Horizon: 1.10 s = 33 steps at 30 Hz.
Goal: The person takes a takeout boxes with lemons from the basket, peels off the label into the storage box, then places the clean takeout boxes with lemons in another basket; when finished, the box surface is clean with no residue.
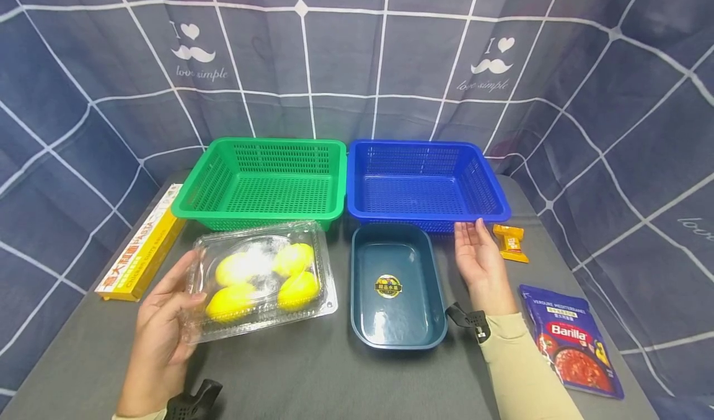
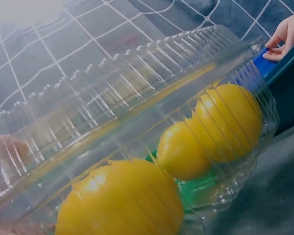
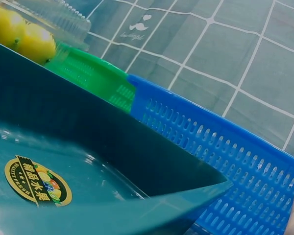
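My left hand [image 1: 162, 327] grips the left end of a clear plastic clamshell box [image 1: 329, 284], thumb over its top. Several yellow lemons [image 1: 231, 302] lie inside the box, which is tilted and held in front of the green basket [image 1: 259, 215]. Through the clear wall, the lemons [image 2: 120, 200] fill much of the left wrist view. My right hand [image 1: 481, 262] is palm up with fingers extended, fingertips right at the front rim of the blue basket [image 1: 429, 217]. Left of that hand stands a dark teal tray [image 1: 397, 321] with a round fruit label.
A yellow and white pasta box [image 1: 142, 246] lies at the left. On the right are a small orange packet [image 1: 510, 243] and a purple Barilla pouch [image 1: 574, 339]. Behind the baskets hangs a grey-blue checked cloth [image 1: 346, 54].
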### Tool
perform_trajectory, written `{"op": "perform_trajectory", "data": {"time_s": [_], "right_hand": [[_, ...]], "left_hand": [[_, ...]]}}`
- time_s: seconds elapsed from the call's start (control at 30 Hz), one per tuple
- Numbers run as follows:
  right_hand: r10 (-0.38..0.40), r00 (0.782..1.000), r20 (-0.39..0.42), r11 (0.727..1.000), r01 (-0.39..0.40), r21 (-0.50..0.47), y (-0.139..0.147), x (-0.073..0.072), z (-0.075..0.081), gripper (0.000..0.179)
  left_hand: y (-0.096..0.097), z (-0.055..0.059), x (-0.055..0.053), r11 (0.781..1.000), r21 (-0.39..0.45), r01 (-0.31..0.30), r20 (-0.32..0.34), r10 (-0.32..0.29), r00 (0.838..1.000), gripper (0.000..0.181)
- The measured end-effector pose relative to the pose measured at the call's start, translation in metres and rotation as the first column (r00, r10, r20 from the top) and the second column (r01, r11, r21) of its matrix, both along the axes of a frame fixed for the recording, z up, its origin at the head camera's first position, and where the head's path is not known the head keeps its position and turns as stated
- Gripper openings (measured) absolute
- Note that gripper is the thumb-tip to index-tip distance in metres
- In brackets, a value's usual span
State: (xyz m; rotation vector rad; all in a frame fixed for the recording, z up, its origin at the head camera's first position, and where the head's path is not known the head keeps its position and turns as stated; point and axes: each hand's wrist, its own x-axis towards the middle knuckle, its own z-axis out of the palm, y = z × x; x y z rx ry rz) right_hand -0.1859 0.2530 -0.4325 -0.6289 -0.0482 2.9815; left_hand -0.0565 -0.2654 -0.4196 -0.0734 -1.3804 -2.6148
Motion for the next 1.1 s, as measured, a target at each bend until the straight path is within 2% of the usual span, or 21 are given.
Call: {"op": "perform_trajectory", "data": {"time_s": [0.13, 0.3, 0.37, 0.43, 0.53, 0.7, 0.83, 0.97, 1.1], "right_hand": [[0.005, 1.000, -0.006, 1.000, -0.005, 0.002, -0.001, 0.001, -0.001, 0.006], [0.013, 1.000, -0.020, 1.000, -0.013, 0.008, -0.003, 0.000, -0.002, 0.009], [0.012, 1.000, -0.022, 1.000, -0.011, 0.012, -0.003, 0.000, -0.002, 0.009], [0.014, 1.000, -0.023, 1.000, -0.014, 0.013, -0.003, 0.000, -0.002, 0.009], [0.017, 1.000, -0.025, 1.000, -0.016, 0.016, -0.003, 0.000, -0.002, 0.008], [0.008, 1.000, -0.030, 1.000, -0.008, 0.014, -0.002, 0.001, -0.002, 0.006], [0.011, 1.000, -0.017, 1.000, -0.011, -0.001, -0.001, 0.002, -0.001, 0.006], [0.016, 1.000, -0.010, 1.000, -0.016, -0.002, 0.000, 0.003, 0.000, 0.006], [0.015, 1.000, -0.001, 1.000, -0.015, -0.003, 0.000, 0.001, 0.000, 0.006]], "left_hand": [[-0.002, 0.008, -0.002, 1.000, 0.009, 0.008, -0.039, -0.007, 0.999, 0.067], [-0.004, 0.016, -0.008, 0.990, 0.130, 0.056, -0.161, -0.034, 0.986, 0.069], [-0.004, 0.020, -0.011, 0.984, 0.166, 0.062, -0.183, -0.031, 0.983, 0.068], [-0.002, 0.025, -0.015, 0.986, 0.164, 0.042, -0.182, -0.012, 0.983, 0.067], [0.002, 0.035, -0.021, 0.989, 0.145, 0.018, -0.138, 0.002, 0.990, 0.066], [0.011, 0.052, -0.037, 0.984, 0.175, 0.038, -0.096, -0.022, 0.995, 0.064], [0.019, 0.063, -0.051, 0.973, 0.219, 0.076, -0.104, -0.054, 0.993, 0.066], [0.026, 0.069, -0.063, 0.977, 0.187, 0.098, -0.098, -0.081, 0.992, 0.068], [0.035, 0.071, -0.075, 0.987, 0.135, 0.091, -0.073, -0.082, 0.994, 0.069]]}}
